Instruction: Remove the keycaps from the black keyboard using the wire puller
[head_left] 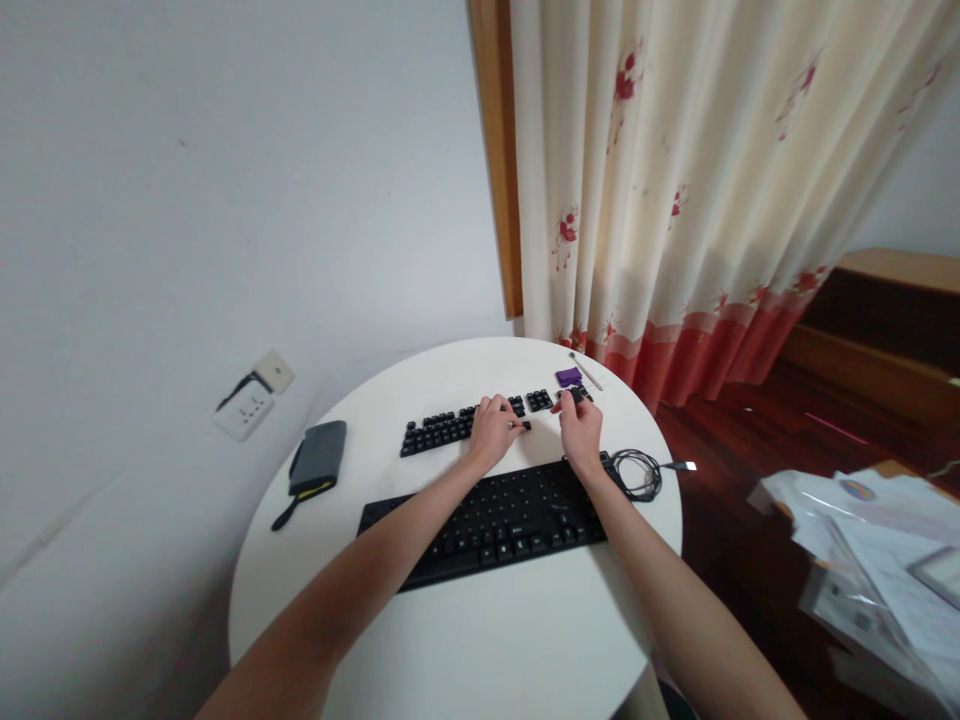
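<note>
My left hand (491, 430) is closed in a pinch, with a small black keycap (526, 425) at its fingertips. Just below a row of loose black keycaps (439, 430), it hovers over the white table. My right hand (581, 432) is closed too, its fingers curled beside more black keycaps at the row's right end; what they grip is hidden. Under my forearms lies a black keyboard base (510, 515), its keycaps gone from the upper part, with keys showing along its near edge.
A coiled black USB cable (639, 475) lies at the table's right edge. Behind my right hand are a folded purple cloth (568, 377) and a thin brush (586, 372). A grey pouch (319, 455) rests at the left. The round white table (480, 640) stands against the wall.
</note>
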